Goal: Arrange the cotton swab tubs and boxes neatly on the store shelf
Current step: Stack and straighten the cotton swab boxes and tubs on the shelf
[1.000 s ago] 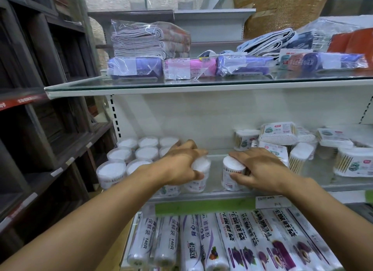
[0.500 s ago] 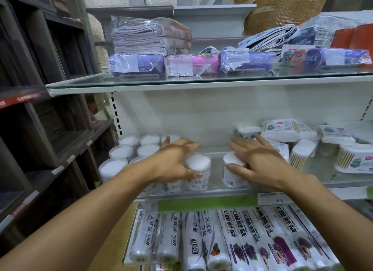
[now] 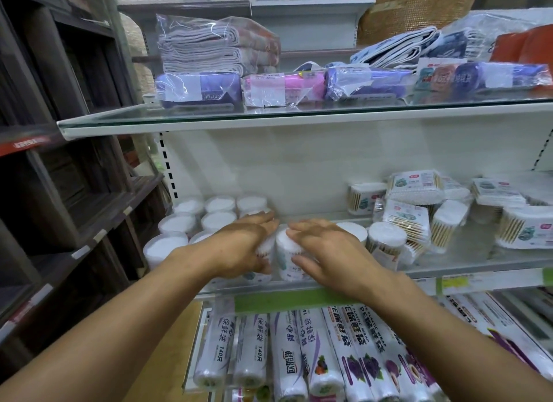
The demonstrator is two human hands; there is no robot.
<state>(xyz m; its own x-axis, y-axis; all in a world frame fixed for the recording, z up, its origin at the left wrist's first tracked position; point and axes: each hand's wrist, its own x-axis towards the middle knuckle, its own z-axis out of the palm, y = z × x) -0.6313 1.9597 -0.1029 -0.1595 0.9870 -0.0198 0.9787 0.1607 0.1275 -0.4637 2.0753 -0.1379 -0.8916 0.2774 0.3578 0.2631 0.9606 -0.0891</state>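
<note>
Round white cotton swab tubs (image 3: 220,205) stand in rows on the left of the middle glass shelf (image 3: 466,267). My left hand (image 3: 242,246) and my right hand (image 3: 326,252) lie with straight fingers on either side of two front tubs (image 3: 284,252), pressing them together. Another tub (image 3: 386,237) with wooden sticks stands just right of my right hand. Further right, rectangular swab boxes (image 3: 414,186) and tubs lie in a loose heap, some tilted.
The glass shelf above (image 3: 299,114) carries bagged towels and wrapped packs. Below, rolls of plastic wrap and bags (image 3: 299,356) fill the lower shelf. A dark wooden rack (image 3: 59,177) stands at the left. A green price strip (image 3: 281,300) runs along the shelf front.
Both hands have come closer together, and the right hand has slid its tub left against the one by the left hand. The camera has tilted slightly.
</note>
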